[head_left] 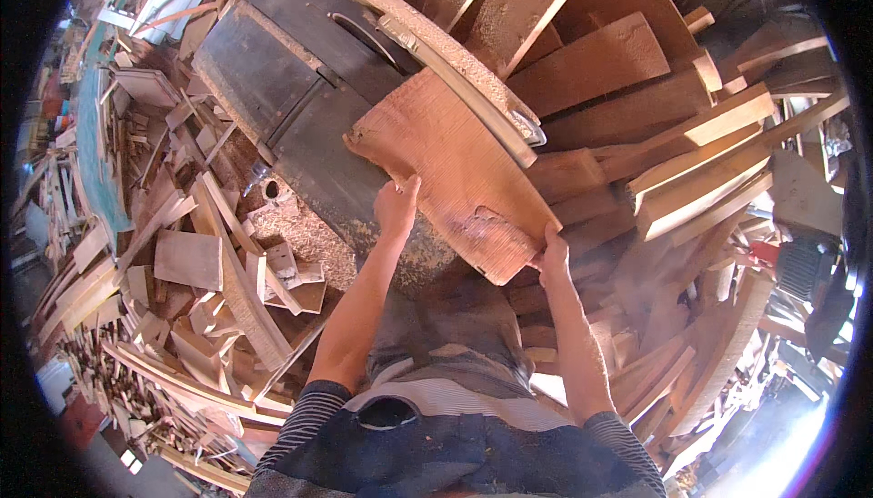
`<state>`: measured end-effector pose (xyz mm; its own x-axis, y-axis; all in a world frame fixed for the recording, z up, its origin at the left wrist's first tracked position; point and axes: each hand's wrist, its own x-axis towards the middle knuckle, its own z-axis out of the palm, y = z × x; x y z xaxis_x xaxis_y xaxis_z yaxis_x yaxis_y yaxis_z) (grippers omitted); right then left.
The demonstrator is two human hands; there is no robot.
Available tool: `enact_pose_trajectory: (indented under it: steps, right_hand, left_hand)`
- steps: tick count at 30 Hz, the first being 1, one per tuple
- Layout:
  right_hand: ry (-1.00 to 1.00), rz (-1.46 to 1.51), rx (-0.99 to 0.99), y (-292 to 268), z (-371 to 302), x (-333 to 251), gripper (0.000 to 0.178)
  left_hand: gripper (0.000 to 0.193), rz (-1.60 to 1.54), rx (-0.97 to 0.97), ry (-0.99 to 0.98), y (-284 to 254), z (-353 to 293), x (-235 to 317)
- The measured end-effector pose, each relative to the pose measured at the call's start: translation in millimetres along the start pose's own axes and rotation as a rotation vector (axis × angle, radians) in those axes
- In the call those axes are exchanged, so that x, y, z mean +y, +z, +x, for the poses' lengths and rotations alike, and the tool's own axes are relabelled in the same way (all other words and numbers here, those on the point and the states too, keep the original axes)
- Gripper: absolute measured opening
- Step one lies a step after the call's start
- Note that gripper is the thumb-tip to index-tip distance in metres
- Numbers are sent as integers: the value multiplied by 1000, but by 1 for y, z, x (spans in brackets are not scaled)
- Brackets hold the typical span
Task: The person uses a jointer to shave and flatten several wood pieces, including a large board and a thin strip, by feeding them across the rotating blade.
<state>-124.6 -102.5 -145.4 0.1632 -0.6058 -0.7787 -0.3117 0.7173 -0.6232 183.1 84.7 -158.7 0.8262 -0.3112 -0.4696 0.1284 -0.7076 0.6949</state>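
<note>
Woodworking workshop, dark steel saw table (300, 89) with a blade slot at its middle, sawdust heaped at its near edge, offcuts (191, 261) littering the floor left of it, stacked planks (700, 161) right of it

Two hands, the left hand (396, 205) and the right hand (551, 255), one wide board (455, 171), one saw table (300, 98), one fence rail (455, 66) (offcuts around: too many to count).
</note>
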Motion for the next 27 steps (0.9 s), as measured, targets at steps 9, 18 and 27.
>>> enact_pose_trajectory:
  steps: [9, 18, 27]
  right_hand:
    - [-13, 6, -21, -20, 26, -32, 64]
    - [-160, -921, 68, -56, 17, -42, 62]
    - [-406, -944, 124, -24, 26, -44, 61]
  left_hand:
    - [64, 33, 138, -48, 34, -7, 12]
    - [61, -83, 73, -79, 39, -25, 47]
    - [55, -150, 122, -64, 19, -5, 40]
